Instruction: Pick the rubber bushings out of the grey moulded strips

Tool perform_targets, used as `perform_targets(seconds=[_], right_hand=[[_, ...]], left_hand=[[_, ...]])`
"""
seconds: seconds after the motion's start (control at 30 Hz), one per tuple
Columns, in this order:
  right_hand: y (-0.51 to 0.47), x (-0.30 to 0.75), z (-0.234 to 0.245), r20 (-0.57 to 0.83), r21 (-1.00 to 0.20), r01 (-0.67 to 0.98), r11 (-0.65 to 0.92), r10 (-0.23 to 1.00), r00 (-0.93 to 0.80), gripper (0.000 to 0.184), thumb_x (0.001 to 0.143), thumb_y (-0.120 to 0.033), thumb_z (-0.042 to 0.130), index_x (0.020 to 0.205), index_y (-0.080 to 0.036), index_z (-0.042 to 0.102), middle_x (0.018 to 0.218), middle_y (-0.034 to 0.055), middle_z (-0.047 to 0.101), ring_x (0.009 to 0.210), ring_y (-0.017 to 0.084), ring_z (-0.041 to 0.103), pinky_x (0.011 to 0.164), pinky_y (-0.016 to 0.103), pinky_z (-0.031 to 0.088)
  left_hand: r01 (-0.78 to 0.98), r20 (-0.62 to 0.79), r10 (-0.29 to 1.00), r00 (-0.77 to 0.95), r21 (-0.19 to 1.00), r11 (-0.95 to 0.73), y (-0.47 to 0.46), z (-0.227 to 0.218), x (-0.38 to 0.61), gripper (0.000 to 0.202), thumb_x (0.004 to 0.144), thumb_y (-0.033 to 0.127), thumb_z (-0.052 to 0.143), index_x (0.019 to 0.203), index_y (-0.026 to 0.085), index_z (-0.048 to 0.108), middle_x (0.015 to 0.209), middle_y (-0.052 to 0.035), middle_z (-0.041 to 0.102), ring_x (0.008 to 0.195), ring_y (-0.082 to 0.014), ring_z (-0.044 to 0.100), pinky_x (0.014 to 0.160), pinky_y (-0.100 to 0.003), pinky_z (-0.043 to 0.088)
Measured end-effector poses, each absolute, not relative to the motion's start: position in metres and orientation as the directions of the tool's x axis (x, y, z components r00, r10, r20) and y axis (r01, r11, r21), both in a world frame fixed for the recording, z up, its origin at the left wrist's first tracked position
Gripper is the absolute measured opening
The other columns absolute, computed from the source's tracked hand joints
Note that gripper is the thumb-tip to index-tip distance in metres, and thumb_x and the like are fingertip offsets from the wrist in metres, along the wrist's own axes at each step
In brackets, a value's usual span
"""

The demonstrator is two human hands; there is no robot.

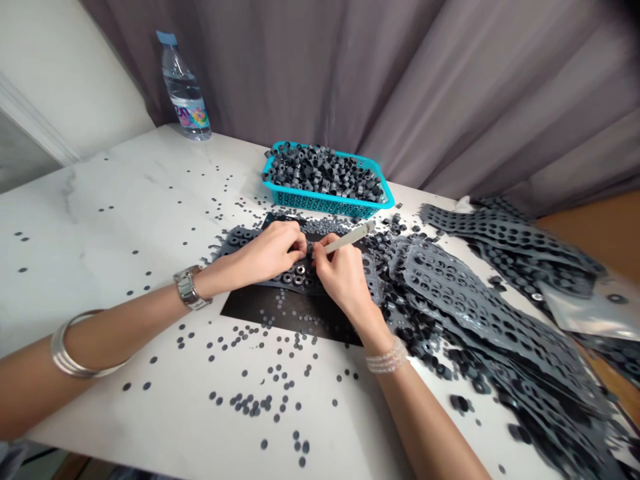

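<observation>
My right hand is closed around a pen-like tool with a pale handle; its working tip is hidden by the fingers. Close beside it, my left hand has its fingers curled and pressed together over a dark grey moulded rubber sheet. Whatever those fingers pinch, if anything, is hidden. Between and below the hands, several round pieces with shiny metal-looking rings sit in the sheet. It lies across a black mat on the white table.
Behind the hands, a turquoise basket holds a heap of small dark ring-shaped parts. Punched-out rubber sheets are piled on the right among loose parts. Small dark discs lie scattered over the marbled table. A water bottle stands at the back left.
</observation>
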State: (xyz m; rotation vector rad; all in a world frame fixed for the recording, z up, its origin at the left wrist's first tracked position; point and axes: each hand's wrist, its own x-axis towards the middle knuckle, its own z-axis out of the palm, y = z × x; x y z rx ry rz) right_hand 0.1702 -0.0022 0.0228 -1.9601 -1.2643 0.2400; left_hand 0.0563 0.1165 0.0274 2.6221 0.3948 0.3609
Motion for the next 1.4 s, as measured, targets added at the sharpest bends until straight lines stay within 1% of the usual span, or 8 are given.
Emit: perform_targets(seconds=[0.57,0.7,0.8,0.9,1.0,1.07,1.23,1.4], right_hand=[[-0.002,0.177,0.019,0.166,-0.793,0.571,-0.214,0.825,0.540,0.024,0.088,-0.027,0.051,0.065,-0.021,0.055,0.058,-0.0002,0.064,0.056,0.016,0.059,0.058,0.025,0.036],[-0.001,0.172,0.020,0.209,-0.752,0.630,-0.195,0.835,0.508,0.024,0.088,-0.023,0.050,0.063,-0.022,0.053,0.060,0.0003,0.064,0.055,0.016,0.058,0.058,0.026,0.035],[0.000,0.169,0.021,0.240,-0.713,0.670,-0.207,0.825,0.511,0.023,0.087,-0.020,0.050,0.064,-0.022,0.051,0.061,0.0009,0.064,0.053,0.016,0.056,0.058,0.027,0.033],[0.001,0.171,0.020,0.199,-0.732,0.638,-0.239,0.821,0.536,0.023,0.086,-0.022,0.051,0.063,-0.022,0.052,0.059,0.0011,0.064,0.053,0.017,0.057,0.059,0.028,0.035],[0.001,0.177,0.016,0.156,-0.798,0.560,-0.224,0.820,0.550,0.024,0.087,-0.027,0.051,0.064,-0.022,0.056,0.057,0.0006,0.065,0.056,0.017,0.060,0.060,0.027,0.039],[0.000,0.183,0.012,0.144,-0.867,0.466,-0.176,0.807,0.573,0.025,0.087,-0.033,0.051,0.066,-0.021,0.058,0.059,0.0004,0.066,0.058,0.017,0.062,0.061,0.026,0.043],[-0.004,0.198,0.008,0.145,-0.971,0.238,-0.028,0.720,0.678,0.026,0.086,-0.043,0.053,0.073,-0.021,0.059,0.064,0.0004,0.068,0.060,0.017,0.066,0.061,0.027,0.051],[-0.003,0.203,0.007,0.153,-0.966,0.254,-0.037,0.710,0.687,0.027,0.086,-0.044,0.053,0.072,-0.021,0.059,0.063,0.0011,0.067,0.060,0.018,0.066,0.061,0.029,0.052]], left_hand=[[0.207,0.199,0.285,0.937,0.339,-0.918,0.110,0.023,0.056,0.014,0.085,0.015,0.050,0.087,0.016,0.064,0.089,-0.0056,0.058,0.087,-0.0200,0.057,0.080,-0.034,0.042],[0.210,0.197,0.295,0.935,0.364,-0.908,0.110,0.019,0.059,0.013,0.084,0.014,0.050,0.080,0.015,0.062,0.087,-0.0050,0.057,0.082,-0.0182,0.056,0.078,-0.032,0.042],[0.227,0.172,0.343,0.924,0.475,-0.850,0.111,0.030,0.060,0.013,0.080,0.013,0.053,0.074,0.015,0.064,0.081,-0.0035,0.060,0.078,-0.0163,0.056,0.075,-0.030,0.041],[0.257,0.127,0.463,0.877,0.690,-0.677,0.117,0.054,0.054,0.006,0.077,0.019,0.063,0.074,0.017,0.068,0.070,0.0002,0.060,0.069,-0.0136,0.052,0.066,-0.028,0.038],[0.214,0.029,0.640,0.768,0.930,-0.299,0.130,0.073,0.048,0.013,0.075,0.029,0.071,0.082,0.018,0.070,0.072,0.0011,0.061,0.066,-0.0103,0.050,0.063,-0.026,0.036],[0.169,-0.100,0.669,0.737,0.985,-0.039,0.138,0.074,0.048,0.017,0.073,0.027,0.075,0.087,0.018,0.070,0.077,0.0008,0.061,0.067,-0.0080,0.050,0.061,-0.023,0.037],[0.086,-0.329,0.497,0.803,0.888,0.451,0.138,0.054,0.057,0.019,0.073,0.006,0.070,0.091,0.011,0.069,0.088,-0.0040,0.060,0.069,-0.0060,0.051,0.053,-0.017,0.037],[0.016,-0.391,0.355,0.849,0.691,0.723,0.133,0.042,0.062,0.005,0.072,0.007,0.057,0.071,0.011,0.057,0.077,-0.0074,0.056,0.064,-0.0100,0.050,0.046,-0.018,0.039]])
